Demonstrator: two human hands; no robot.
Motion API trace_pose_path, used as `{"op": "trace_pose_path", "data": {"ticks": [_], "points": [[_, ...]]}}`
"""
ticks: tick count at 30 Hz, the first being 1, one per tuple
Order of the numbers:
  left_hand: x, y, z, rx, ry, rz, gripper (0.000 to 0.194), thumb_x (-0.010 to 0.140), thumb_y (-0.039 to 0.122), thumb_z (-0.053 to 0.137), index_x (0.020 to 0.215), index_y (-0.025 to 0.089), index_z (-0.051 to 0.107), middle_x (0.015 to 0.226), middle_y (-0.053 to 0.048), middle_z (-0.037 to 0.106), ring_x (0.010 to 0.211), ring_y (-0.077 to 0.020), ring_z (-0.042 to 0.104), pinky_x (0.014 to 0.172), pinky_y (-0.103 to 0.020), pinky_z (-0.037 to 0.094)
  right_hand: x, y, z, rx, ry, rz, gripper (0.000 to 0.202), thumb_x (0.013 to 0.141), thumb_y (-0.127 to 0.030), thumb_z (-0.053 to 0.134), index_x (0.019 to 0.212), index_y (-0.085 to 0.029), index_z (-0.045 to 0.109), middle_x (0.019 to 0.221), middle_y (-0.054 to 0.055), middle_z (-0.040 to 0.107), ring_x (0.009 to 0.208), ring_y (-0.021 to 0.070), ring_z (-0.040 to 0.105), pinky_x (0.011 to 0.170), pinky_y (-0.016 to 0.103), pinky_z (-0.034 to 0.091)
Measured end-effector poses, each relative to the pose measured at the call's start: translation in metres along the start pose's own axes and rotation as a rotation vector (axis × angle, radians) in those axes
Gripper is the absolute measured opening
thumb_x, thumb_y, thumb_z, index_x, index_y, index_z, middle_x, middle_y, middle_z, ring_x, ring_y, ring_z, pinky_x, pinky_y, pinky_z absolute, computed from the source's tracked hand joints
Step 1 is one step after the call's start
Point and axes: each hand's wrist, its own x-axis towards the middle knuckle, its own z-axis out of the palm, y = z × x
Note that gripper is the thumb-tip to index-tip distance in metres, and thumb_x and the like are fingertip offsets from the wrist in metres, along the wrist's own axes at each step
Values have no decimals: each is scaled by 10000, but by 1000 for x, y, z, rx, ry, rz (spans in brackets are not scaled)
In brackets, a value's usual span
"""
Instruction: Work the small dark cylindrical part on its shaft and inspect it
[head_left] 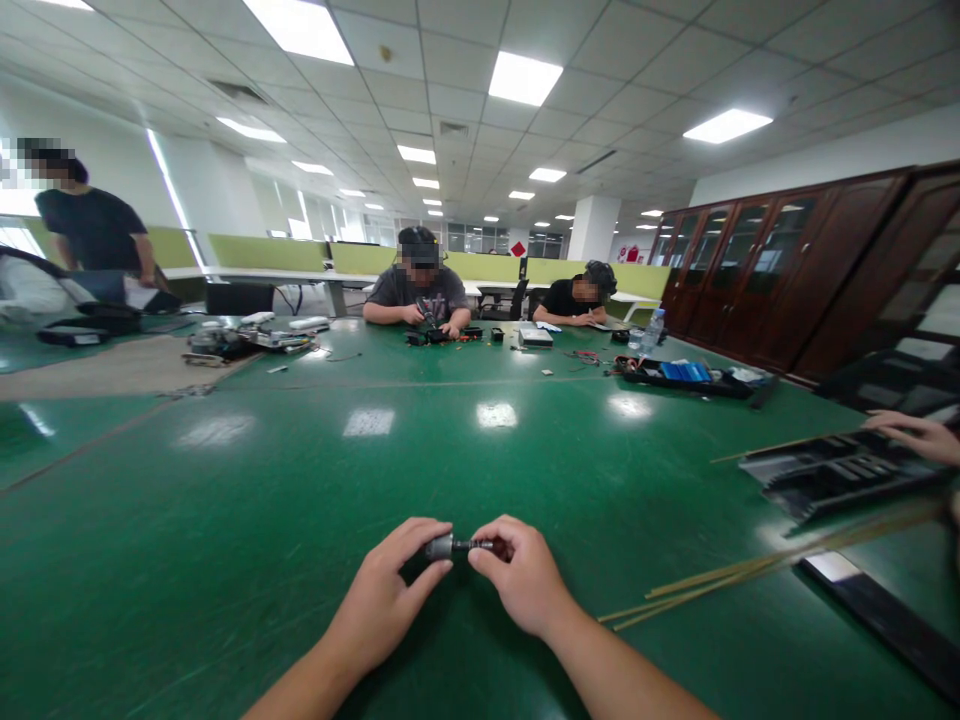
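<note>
Low over the green table, the left hand pinches the grey end of a small cylindrical part; the right hand pinches its dark tip; both grips are tight, fingertip-only; a twist could likely slip it loose.

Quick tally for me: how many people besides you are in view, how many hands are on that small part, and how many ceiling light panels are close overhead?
Other people seated at the far side of the table: 2
Other people standing at left: 1
Hands on the small grey-and-black part, left hand and right hand: 2
A co-worker's hand at the right edge: 1
Near ceiling light panels: 3
Total: 9
</note>
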Motion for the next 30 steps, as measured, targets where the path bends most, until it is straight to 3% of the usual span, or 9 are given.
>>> {"op": "trace_pose_path", "data": {"ticks": [30], "points": [[2,0,-1,21,24,-12,291,918,315,589,1208,298,594,1196,-47,612,1128,-231,571,994,-387,462,-1,3,1,9,24,-5,90,783,-171,648,850,-195,704,785,-1,599,687,131,554,635,237,423]]}}
